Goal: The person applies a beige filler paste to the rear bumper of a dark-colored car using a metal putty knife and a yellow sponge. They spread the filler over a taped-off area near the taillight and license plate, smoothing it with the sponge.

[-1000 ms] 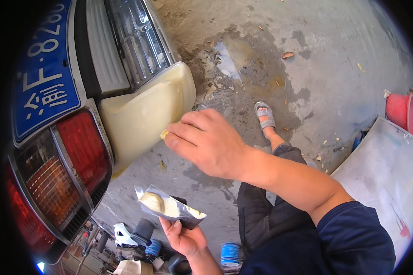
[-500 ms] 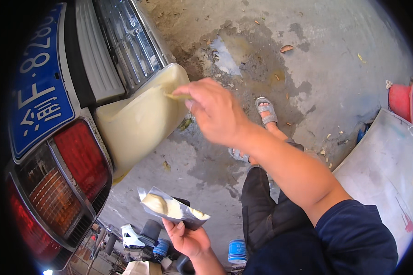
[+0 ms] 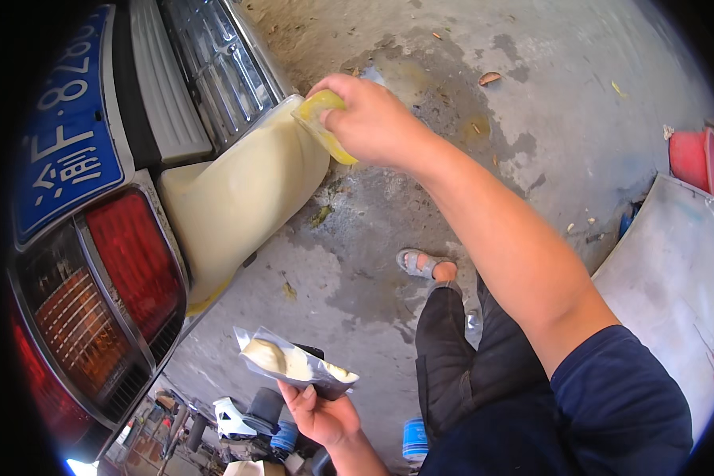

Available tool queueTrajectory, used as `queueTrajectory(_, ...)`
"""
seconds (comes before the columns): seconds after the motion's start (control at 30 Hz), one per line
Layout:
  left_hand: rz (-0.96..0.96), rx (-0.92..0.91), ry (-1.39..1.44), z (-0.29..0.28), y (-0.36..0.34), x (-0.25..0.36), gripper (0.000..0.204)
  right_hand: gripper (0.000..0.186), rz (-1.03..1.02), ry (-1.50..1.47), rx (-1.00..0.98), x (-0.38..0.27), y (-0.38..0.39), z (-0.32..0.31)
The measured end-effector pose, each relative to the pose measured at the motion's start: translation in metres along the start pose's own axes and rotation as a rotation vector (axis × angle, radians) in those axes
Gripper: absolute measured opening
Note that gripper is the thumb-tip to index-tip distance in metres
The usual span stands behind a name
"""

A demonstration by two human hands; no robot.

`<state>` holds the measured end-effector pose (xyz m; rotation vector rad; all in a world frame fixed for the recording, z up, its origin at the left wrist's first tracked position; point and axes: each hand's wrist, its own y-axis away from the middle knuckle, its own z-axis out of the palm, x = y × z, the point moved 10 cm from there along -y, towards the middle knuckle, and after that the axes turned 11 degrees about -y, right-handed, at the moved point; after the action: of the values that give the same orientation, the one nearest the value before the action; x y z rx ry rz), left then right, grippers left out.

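Observation:
My right hand (image 3: 361, 119) grips a flat yellow spreader (image 3: 324, 135) at the upper right corner of the cream-coated corner panel (image 3: 238, 198) of a car's rear bumper. Beside the panel are a red and amber tail light (image 3: 127, 262), a chrome-framed light (image 3: 226, 71) and a blue number plate (image 3: 67, 135). Low in the picture, my left hand (image 3: 321, 416) holds a small dark board with clear plastic on it and a lump of cream paste (image 3: 289, 361) on top, apart from the bumper.
A pale sheet panel (image 3: 666, 278) and a red bucket (image 3: 690, 163) stand on the right. Blue cans (image 3: 415, 439), a white part (image 3: 228, 416) and assorted clutter lie below. The concrete floor (image 3: 563, 95) has wet stains, and my feet and legs show on it.
My right hand has moved up and away along the cream panel to its top corner, turning so that the spreader's face shows. My left hand has barely moved. My feet have shifted in view.

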<state>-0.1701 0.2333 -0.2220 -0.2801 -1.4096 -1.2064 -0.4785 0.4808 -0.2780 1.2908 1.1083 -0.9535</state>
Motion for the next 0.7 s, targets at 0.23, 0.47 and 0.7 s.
queueTrajectory(0.23,0.004,-0.070,0.015,-0.017,0.004,-0.003,0.065,0.028,0.133,-0.430,-0.029,0.010,0.019,0.013)
queueTrajectory(0.47,0.014,-0.044,-0.045,-0.033,0.009,-0.002,0.068,0.029,0.100,-0.164,0.057,0.002,0.006,-0.003)
queueTrajectory(0.7,0.032,-0.066,-0.026,-0.051,0.009,-0.008,0.068,0.029,0.030,-0.551,0.026,0.011,0.069,-0.012)
